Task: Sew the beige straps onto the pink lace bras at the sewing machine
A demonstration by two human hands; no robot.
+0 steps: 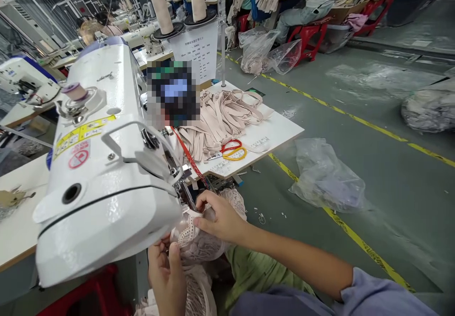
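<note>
A pale pink lace bra [202, 245] hangs at the front of a white sewing machine [106, 174], its upper edge close beneath the needle area. My right hand [222, 219] pinches that edge between thumb and bent fingers, right beside the machine's metal parts. Lower down and to the left, my left hand [167, 268] is closed at the near edge of the lace, thumb pointing up. Its fingertips are partly hidden behind the cloth and under the machine head. More lace drapes below, toward my lap. The needle itself is out of sight.
On the white table [284, 129] lie a heap of beige straps [227, 117] and red-and-yellow-handled scissors [232, 151]. Thread cones [161, 10] stand behind a printed sheet [195, 50]. A plastic bag [325, 176] lies on the floor across yellow tape. Other people sit farther back.
</note>
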